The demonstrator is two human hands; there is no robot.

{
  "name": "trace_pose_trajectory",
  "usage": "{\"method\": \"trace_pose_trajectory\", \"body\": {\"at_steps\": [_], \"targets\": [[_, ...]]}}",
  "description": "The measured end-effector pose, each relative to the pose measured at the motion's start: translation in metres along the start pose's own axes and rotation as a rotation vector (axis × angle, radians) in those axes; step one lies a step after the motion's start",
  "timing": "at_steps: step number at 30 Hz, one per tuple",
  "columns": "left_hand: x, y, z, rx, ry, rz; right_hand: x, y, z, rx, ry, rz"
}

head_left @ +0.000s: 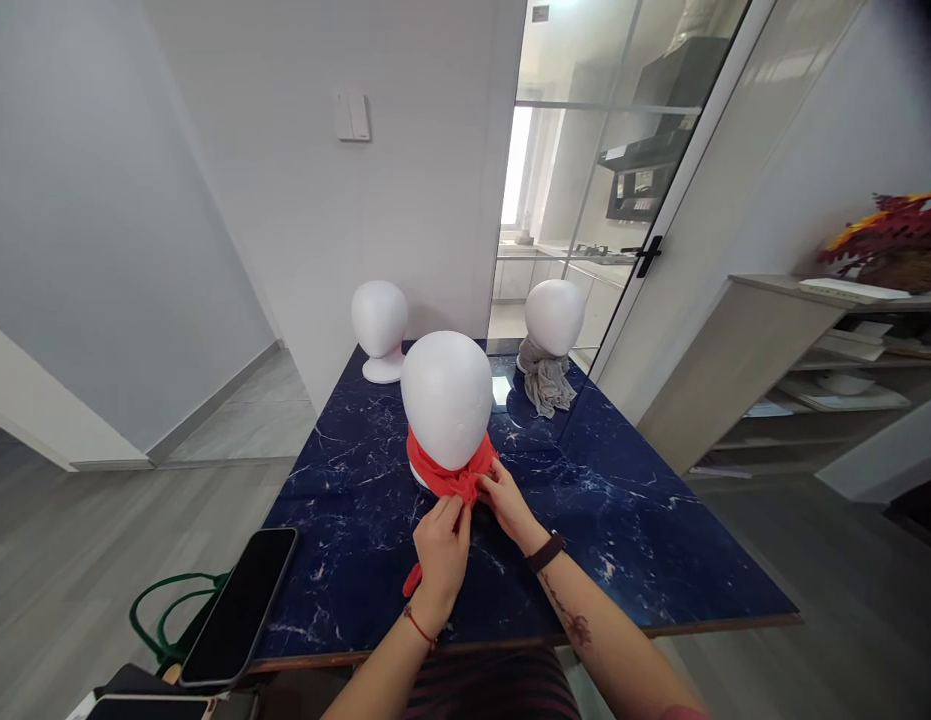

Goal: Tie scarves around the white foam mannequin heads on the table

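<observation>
A white foam mannequin head (446,395) stands upright near the middle of the dark blue table. Round its neck goes a red scarf (429,470), gathered into a knot-like bunch at the front. With fingers pinched together, my left hand (441,545) grips the scarf just below that bunch. A loose red end (412,580) shows beside the left wrist. My right hand (506,502) has its fingers closed on the scarf at the right of the bunch. The fingers partly hide the fabric between the hands.
Behind stand a bare white foam head (380,325) and another foam head (555,315) wearing a grey scarf (547,385). The marbled table (622,540) ends close to my body. A black phone (244,605) lies at the left edge, beside green straps (161,600). Shelves (795,360) stand right.
</observation>
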State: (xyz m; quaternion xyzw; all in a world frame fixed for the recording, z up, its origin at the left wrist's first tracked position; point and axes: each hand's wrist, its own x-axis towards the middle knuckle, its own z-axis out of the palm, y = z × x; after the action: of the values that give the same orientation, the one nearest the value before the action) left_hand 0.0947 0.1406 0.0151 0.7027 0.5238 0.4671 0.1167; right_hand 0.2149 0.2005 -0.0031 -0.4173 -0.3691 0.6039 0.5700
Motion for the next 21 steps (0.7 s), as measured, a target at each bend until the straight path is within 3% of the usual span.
{"method": "trace_pose_trajectory", "body": {"at_steps": [5, 7, 10, 12, 14, 18, 21], "targets": [[0.004, -0.013, 0.000, 0.244, 0.006, 0.287, -0.004, -0.007, -0.005, -0.442, 0.217, -0.435], [0.007, -0.018, -0.002, 0.273, -0.003, 0.329, -0.010, -0.014, -0.006, -0.566, 0.163, -0.559], [0.011, -0.025, -0.004, 0.228, -0.039, 0.342, -0.020, -0.023, -0.003, -0.660, -0.069, -0.650], [0.013, -0.027, -0.006, 0.131, -0.079, 0.294, -0.024, -0.025, 0.000, -0.688, -0.183, -0.655], [0.013, -0.027, -0.007, -0.013, -0.118, 0.161, -0.025, -0.025, 0.001, -0.703, -0.209, -0.647], [0.012, -0.025, -0.011, -0.286, -0.084, -0.133, -0.018, -0.019, -0.003, -0.652, -0.125, -0.629], [0.011, -0.025, -0.015, -0.331, -0.074, -0.145, -0.009, -0.016, -0.008, -0.542, 0.003, -0.589]]}}
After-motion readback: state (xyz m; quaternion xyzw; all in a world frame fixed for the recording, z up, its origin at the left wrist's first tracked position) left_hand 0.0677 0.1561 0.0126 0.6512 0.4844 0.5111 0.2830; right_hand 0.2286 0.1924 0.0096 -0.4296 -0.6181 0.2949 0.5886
